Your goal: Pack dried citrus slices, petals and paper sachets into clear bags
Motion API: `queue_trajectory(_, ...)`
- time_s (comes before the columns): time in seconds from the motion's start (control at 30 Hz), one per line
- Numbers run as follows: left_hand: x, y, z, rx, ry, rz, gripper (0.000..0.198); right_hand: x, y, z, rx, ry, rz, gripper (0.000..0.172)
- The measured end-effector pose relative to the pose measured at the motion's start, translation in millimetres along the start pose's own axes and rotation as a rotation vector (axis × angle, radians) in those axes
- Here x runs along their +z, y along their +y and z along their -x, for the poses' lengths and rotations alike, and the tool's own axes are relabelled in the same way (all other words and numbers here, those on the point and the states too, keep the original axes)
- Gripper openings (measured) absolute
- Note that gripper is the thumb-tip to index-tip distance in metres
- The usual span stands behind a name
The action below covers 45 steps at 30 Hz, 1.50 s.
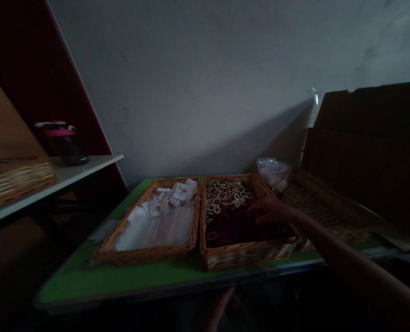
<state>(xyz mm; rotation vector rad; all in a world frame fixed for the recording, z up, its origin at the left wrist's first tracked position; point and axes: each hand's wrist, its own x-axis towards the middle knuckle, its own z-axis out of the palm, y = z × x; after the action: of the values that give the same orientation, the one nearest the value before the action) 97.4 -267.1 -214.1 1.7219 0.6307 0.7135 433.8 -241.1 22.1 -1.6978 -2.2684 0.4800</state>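
I hold my right grip [272, 210] curled over dark red dried slices [239, 229] in a rectangular wicker tray [246, 256], set near the green worktop [122, 279]'s front edge for easy reach, but cannot tell if it pinches anything.

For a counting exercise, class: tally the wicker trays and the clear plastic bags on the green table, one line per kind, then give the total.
Wicker trays: 3
Clear plastic bags: 1
Total: 4
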Motion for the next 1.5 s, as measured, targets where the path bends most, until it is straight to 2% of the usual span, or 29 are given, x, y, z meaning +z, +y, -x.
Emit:
queue_trajectory(0.13, -4.8, -10.7, -3.3, -0.099, -0.061, 0.084, 0.075, 8.5, 10.2, -13.9, -0.026, -0.093, 0.005, 0.031)
queue_trajectory(0.23, -7.9, -11.0, -2.6, -0.163, -0.045, 0.123, 0.088, 9.4, 14.3, -12.5, -0.018, -0.046, -0.029, 0.029)
queue_trajectory(0.3, -10.4, -2.8, 4.2, -0.098, -0.025, 0.138, 0.095, 8.3, 14.5, -8.6, -0.017, 0.029, -0.046, 0.027)
queue_trajectory(0.4, -13.2, 20.3, 19.4, 0.089, 0.017, 0.123, 0.105, 4.7, 12.0, -0.5, -0.014, 0.105, -0.097, 0.021)
queue_trajectory(0.5, -12.3, 44.6, 28.9, 0.182, 0.060, 0.081, 0.098, -0.5, 4.2, 10.1, 0.020, 0.133, -0.192, 0.021)
queue_trajectory(0.7, -1.7, 72.3, 26.7, 0.195, 0.145, 0.022, 0.093, 2.9, -41.1, 36.3, 0.056, 0.338, -0.586, 0.032)
queue_trajectory(0.8, 4.4, 83.8, 25.4, 0.184, 0.189, -0.094, 0.093, 17.4, -72.1, 49.4, 0.051, 0.296, -0.641, 0.029)
queue_trajectory(0.93, 12.5, 93.0, 27.1, 0.208, 0.255, -0.295, 0.098, 41.0, -110.5, 61.9, 0.081, 0.148, -0.565, 0.022)
queue_trajectory(1.03, 17.6, 91.1, 29.0, 0.224, 0.251, -0.383, 0.104, 57.4, -131.4, 65.1, 0.012, 0.144, -0.396, 0.013)
queue_trajectory(1.2, 22.6, 72.4, 27.3, 0.265, 0.245, -0.357, 0.106, 73.5, -143.8, 64.9, -0.168, 0.104, -0.285, 0.027)
queue_trajectory(1.27, 22.8, 63.3, 26.2, 0.264, 0.243, -0.328, 0.107, 67.5, -141.7, 62.6, -0.182, 0.130, -0.263, 0.024)
queue_trajectory(1.37, 19.1, 55.3, 25.1, 0.217, 0.235, -0.261, 0.104, 41.0, -129.1, 48.9, -0.156, 0.228, -0.230, 0.015)
queue_trajectory(1.5, 7.9, 56.7, 15.9, 0.106, 0.192, -0.152, 0.093, -3.4, -89.5, 0.8, -0.037, 0.327, -0.068, 0.024)
